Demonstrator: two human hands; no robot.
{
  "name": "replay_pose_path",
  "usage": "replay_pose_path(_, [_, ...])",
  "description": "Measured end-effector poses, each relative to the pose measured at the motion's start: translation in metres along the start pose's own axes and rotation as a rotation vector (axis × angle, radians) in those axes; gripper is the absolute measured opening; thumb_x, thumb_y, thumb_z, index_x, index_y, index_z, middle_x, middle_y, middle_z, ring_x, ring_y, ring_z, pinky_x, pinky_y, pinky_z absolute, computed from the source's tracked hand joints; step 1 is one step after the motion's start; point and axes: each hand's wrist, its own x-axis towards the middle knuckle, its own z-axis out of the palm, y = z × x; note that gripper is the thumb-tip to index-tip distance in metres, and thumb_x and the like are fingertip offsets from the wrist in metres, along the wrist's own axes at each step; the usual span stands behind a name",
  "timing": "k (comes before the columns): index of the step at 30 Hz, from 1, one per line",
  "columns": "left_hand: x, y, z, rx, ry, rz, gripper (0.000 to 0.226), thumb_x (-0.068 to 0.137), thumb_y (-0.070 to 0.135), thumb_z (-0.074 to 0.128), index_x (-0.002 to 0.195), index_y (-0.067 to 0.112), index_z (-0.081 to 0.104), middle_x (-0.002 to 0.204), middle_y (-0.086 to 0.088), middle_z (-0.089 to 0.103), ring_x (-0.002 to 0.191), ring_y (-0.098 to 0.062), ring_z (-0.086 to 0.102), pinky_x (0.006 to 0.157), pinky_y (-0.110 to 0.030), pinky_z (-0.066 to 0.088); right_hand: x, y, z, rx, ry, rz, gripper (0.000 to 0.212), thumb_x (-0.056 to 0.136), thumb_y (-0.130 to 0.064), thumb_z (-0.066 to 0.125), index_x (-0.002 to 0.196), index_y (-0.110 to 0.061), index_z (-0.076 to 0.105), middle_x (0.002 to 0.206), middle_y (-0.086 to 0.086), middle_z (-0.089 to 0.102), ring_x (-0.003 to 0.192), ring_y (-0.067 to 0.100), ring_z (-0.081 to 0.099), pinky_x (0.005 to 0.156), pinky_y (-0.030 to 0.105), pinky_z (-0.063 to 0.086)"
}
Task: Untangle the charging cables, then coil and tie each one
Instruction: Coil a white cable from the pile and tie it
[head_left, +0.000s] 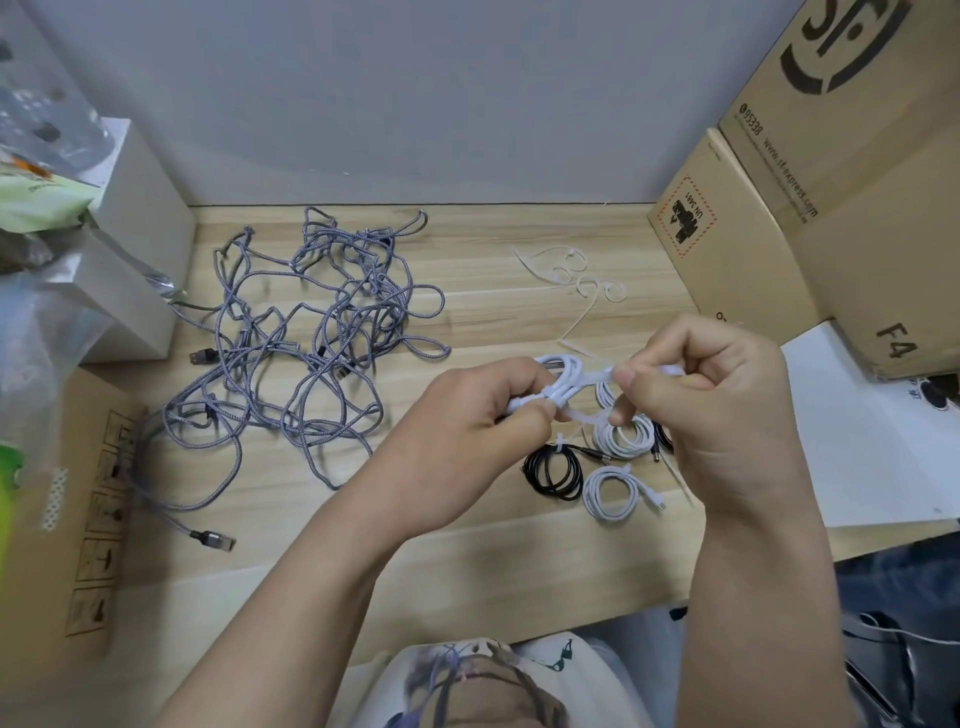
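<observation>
Above the wooden surface (467, 545), the left hand (467, 431) grips a coiled white cable (563, 382), while the right hand (711, 395) pinches the white zip tie (582, 415) wrapped around it. Just beneath the hands lie tied coils: one black coil (553, 473) and two white coils (613, 491). A tangle of grey braided cables (311, 332) sprawls to the left. Spare zip ties (576, 280) rest near a cardboard box (831, 182).

Table: light wood-grain top (467, 545).
Right side: stacked cardboard boxes (831, 171) with printed markings; white sheet (872, 441) below them.
Left side: white box (140, 208); clear plastic bag (41, 104); flat cardboard (78, 509).
</observation>
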Motion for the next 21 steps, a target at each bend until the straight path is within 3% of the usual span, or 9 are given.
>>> replay_pose_path(6, [-0.0001,-0.0036,-0.002,0.154,-0.012,0.078,0.034,0.076,0.046,0.041,0.084,0.019,0.059,0.064,-0.001,0.042,0.056,-0.008,0.032,0.052,-0.021,0.025,-0.0006,-0.0033,-0.0004,-0.074,-0.03,0.028,0.024,0.063,-0.003,0.061,0.047,-0.022,0.059,0.034,-0.008,0.047,0.046,0.024,0.049,0.048,0.017,0.037])
replay_pose_path(13, [0.0001,-0.0051,-0.0052,0.254,0.013,0.105,0.031,0.078,0.046,0.042,0.082,0.023,0.061,0.056,0.01,0.04,0.053,-0.008,0.034,0.049,-0.019,0.024,-0.0007,-0.0012,0.0007,-0.105,-0.023,0.088,0.017,0.062,-0.009,0.064,0.05,-0.02,0.06,0.034,-0.006,0.048,0.055,0.03,0.046,0.053,0.025,0.029])
replay_pose_path(18, [-0.0006,-0.0024,-0.0062,0.122,-0.037,0.067,0.028,0.083,0.029,0.047,0.091,0.011,0.066,0.056,0.013,0.041,0.051,-0.005,0.033,0.049,-0.014,0.025,-0.0006,-0.001,0.0035,-0.057,-0.025,0.102,0.017,0.06,-0.009,0.07,0.049,-0.018,0.062,0.042,-0.002,0.057,0.04,0.016,0.052,0.045,0.013,0.037])
replay_pose_path(21, [-0.0015,-0.0029,-0.0069,0.013,-0.062,0.039,0.021,0.08,0.034,0.05,0.09,0.021,0.062,0.062,0.008,0.045,0.058,-0.012,0.037,0.057,-0.02,0.031,0.0009,-0.0015,0.0039,-0.032,-0.073,0.113,0.018,0.06,-0.008,0.07,0.048,-0.019,0.063,0.045,-0.004,0.058,0.04,0.008,0.055,0.045,0.012,0.04])
